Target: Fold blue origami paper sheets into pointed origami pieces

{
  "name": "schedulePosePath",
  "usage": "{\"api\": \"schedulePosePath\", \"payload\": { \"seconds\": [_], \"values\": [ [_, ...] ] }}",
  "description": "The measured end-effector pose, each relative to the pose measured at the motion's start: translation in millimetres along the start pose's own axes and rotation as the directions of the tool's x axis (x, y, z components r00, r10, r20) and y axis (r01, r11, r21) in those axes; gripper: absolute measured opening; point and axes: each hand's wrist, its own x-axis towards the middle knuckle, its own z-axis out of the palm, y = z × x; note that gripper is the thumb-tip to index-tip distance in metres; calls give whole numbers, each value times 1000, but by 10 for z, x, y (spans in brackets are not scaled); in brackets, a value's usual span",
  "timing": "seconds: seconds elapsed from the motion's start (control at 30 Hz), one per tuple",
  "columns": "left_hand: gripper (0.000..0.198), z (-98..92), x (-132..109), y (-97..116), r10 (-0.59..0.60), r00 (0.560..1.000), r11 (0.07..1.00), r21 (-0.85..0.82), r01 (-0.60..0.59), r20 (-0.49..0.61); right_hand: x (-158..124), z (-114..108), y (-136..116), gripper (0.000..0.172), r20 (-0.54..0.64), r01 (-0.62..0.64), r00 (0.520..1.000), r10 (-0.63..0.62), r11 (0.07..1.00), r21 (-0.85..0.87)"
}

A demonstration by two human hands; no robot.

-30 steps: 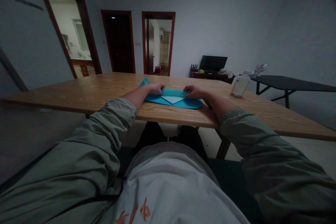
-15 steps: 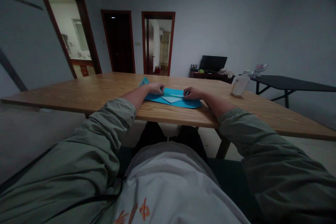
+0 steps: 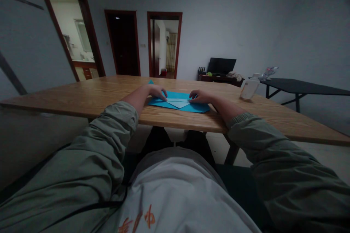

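Note:
A blue sheet of paper (image 3: 194, 107) lies near the front edge of the wooden table (image 3: 109, 87), with a paler folded flap (image 3: 178, 103) at its middle that comes to a point toward me. My left hand (image 3: 158, 91) rests on the left part of the paper, fingers apart, its thumb beside the left end of the flap. On the right, my right hand (image 3: 199, 96) touches the paper at the flap's other end, fingers bent and slightly apart. A blue corner shows behind my left wrist.
A pale bottle (image 3: 249, 88) stands on the table to the right. Beyond it is a black table (image 3: 300, 86) with a clear plastic item (image 3: 269, 73). A dark screen (image 3: 221, 66) sits on a low cabinet by the back wall.
My left hand has opened from a closed pinch and moved slightly left. The raised blue corner behind it looks lower, and the pale flap lies flatter. My right hand's fingers have loosened a little.

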Motion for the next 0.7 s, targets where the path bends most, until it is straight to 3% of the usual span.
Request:
{"api": "schedulePosePath", "payload": {
  "seconds": [0.17, 0.3, 0.43, 0.57, 0.7],
  "values": [
    [59, 18, -17, 17, -26, 999, 998, -60, 29, 45, -39, -21, -76, 47, 21, -68, 997, 68, 998, -16],
    [46, 39, -50, 46, 25, 999, 991, -135, -19, 47, -33, -21, -59, 54, 27, -93, 995, 93, 996, -9],
    [44, 47, -82, 107, 64, 983, 924, -361, -123, -171, 20, -18, 19, 50, 12, -96, 995, 96, 994, 49],
    [42, 27, -94, 158, 60, 896, 797, -519, -308, -439, 15, -57, -3, 42, -48, -67, 996, 79, 976, 207],
    [43, 6, -88, 165, 81, 825, 713, -546, -440, -559, -80, -85, -183, 44, -10, 2, 1000, 2, 927, 375]
  ]
}}
